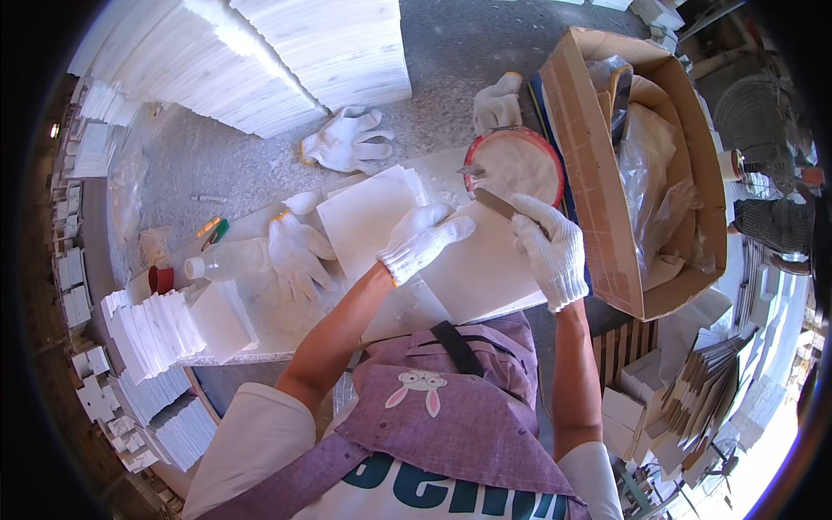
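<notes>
Both my hands wear white knit gloves. My right hand (550,247) grips a putty knife (495,204), a flat dark strip pointing up and left toward a round red-rimmed tub (468,156) of pale paste or powder. A small grey metal piece (471,171) shows at the tub's left rim. My left hand (425,243), fingers stretched out together, lies over the edge of a white square tile (360,212) and holds nothing that I can see. Another white tile (481,260) lies flat between my hands, just below the knife.
Tall stacks of white tiles (347,52) stand at the far left. Empty gloves (347,141) lie behind the tiles, and another glove (295,256) lies beside a clear bottle (234,258). An open cardboard box (598,225) with plastic wrap borders the right. Small tiles (156,334) are stacked near left.
</notes>
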The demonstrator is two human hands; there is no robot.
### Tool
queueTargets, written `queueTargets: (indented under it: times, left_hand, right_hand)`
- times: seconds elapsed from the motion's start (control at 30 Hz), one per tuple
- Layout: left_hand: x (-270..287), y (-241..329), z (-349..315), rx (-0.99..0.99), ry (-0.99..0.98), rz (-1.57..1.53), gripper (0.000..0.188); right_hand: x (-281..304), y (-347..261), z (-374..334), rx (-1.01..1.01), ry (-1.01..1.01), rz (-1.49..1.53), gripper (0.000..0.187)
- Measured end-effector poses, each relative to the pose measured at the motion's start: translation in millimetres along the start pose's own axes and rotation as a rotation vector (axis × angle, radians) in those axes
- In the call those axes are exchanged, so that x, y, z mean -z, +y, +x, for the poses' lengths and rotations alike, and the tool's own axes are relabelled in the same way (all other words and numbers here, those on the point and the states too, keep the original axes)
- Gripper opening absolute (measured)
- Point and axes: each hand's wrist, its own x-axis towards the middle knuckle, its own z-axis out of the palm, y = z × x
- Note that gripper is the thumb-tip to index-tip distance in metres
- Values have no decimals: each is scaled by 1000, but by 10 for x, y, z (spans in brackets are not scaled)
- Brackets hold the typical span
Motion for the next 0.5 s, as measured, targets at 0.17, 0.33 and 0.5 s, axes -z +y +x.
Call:
queueTargets:
  times: [0.17, 0.33, 0.5]
  left_hand:
    - [1, -73, 45, 18, -10, 67, 48]
    - [14, -101, 67, 31, -25, 14, 38]
    - [24, 26, -2, 62, -47, -47, 39]
  right_hand:
    - [211, 2, -99, -97, -39, -7, 29]
    - [383, 196, -146, -165, 117, 148, 28]
    - [290, 441, 26, -130, 199, 62, 32]
